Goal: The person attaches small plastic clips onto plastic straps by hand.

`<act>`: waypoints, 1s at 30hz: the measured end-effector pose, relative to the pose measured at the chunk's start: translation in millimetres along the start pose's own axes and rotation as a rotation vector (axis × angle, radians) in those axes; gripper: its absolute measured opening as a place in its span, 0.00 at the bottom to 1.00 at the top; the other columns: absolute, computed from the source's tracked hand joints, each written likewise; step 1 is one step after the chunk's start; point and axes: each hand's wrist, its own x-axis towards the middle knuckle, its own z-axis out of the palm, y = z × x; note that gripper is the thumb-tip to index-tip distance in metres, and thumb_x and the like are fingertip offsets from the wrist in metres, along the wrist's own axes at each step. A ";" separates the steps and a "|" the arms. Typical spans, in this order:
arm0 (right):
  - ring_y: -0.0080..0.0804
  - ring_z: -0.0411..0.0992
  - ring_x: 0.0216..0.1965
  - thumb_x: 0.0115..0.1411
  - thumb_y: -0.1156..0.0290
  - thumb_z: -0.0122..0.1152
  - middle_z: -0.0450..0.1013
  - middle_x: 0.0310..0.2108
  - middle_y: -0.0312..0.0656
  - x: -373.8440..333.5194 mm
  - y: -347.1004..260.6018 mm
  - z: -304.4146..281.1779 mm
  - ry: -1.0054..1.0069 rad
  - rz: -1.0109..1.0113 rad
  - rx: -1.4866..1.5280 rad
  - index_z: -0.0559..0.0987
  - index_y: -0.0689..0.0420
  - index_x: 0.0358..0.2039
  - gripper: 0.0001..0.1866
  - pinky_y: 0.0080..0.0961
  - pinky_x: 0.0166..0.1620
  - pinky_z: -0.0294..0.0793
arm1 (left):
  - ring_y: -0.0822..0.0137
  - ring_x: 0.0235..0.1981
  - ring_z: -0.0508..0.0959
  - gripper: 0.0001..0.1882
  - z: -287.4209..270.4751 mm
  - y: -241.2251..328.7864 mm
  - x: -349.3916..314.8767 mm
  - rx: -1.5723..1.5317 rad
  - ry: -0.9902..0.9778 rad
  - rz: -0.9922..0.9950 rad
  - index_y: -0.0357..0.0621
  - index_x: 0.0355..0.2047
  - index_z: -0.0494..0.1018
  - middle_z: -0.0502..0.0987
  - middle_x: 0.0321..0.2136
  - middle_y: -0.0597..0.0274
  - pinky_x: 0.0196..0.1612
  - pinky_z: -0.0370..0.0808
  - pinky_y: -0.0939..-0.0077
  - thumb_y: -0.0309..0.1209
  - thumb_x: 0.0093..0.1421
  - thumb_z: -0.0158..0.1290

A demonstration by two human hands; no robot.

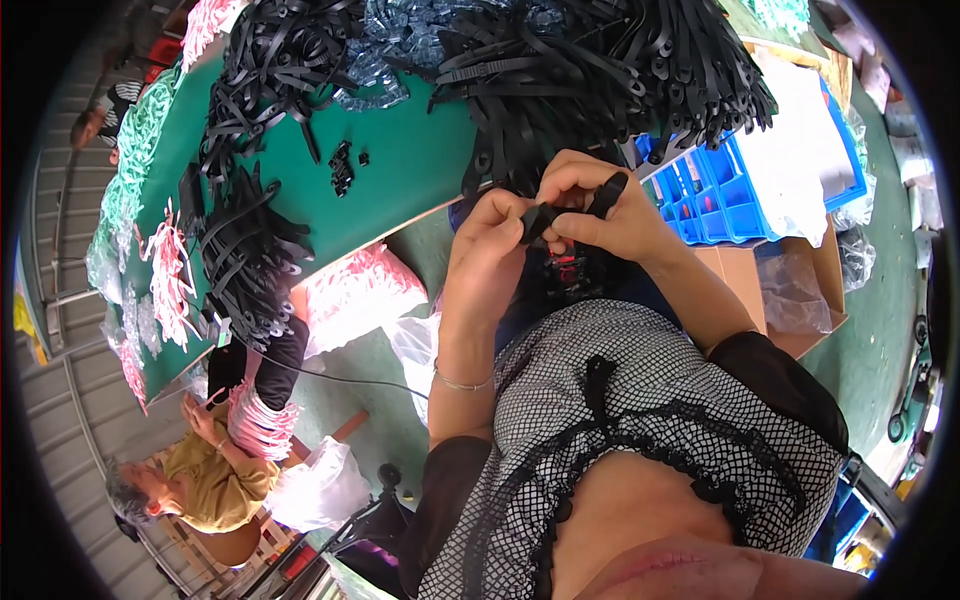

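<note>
Although any lettering on the plastic bags (790, 290) near it was too small to make out, the green table (410, 150) showed its edges plainly: the near one slanted from the lower left up toward the person's hands. A great heap of black straps (590, 75) covered its far side, some ends hanging over the right edge, and another pile of straps (245, 250) lay at the left. Between the two, a stretch of bare green top gave room for moving, as did the strip of floor (430, 240) just short of the near edge. At the lower left sat a co-worker (215, 480), hands beside pink-and-white cords (262, 420). Right of the heap stood a blue compartment tray (715, 190), with a cardboard box (735, 275) below it. A pink-and-white bundle (365, 290) lay beyond the near edge, lower than the tabletop.

Just off that edge, before the person's chest, the left hand (490, 230) and the right hand (610, 220) nearly met, both pinching a black strap (609, 194) between thumb and fingers. Its loop rose above the right fingers; the portion between the fingertips was partly hidden. Smallest were the little black pieces (342, 170) clustered on the tabletop.
</note>
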 end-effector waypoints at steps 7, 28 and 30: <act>0.27 0.70 0.27 0.48 0.81 0.56 0.61 0.33 0.41 -1.5 3.1 4.5 0.012 -0.017 0.134 0.70 0.65 0.31 0.09 0.19 0.30 0.72 | 0.68 0.29 0.72 0.06 -1.8 1.2 0.1 0.032 0.013 -0.065 0.39 0.26 0.64 0.71 0.26 0.58 0.34 0.69 0.77 0.29 0.55 0.47; 0.24 0.68 0.30 0.53 0.66 0.58 0.60 0.36 0.40 -1.5 12.8 4.1 -0.059 -0.044 0.048 0.70 0.62 0.35 0.14 0.17 0.32 0.72 | 0.68 0.28 0.73 0.10 -10.5 -4.3 -6.1 0.049 0.095 -0.050 0.34 0.32 0.67 0.73 0.28 0.58 0.35 0.70 0.77 0.26 0.49 0.51; 0.24 0.68 0.30 0.54 0.66 0.57 0.60 0.36 0.40 -2.3 12.8 0.9 -0.060 -0.086 -0.063 0.70 0.62 0.35 0.13 0.16 0.32 0.71 | 0.68 0.28 0.73 0.13 -13.4 -6.5 -6.1 0.007 0.028 -0.029 0.33 0.34 0.68 0.73 0.28 0.59 0.34 0.70 0.77 0.28 0.50 0.53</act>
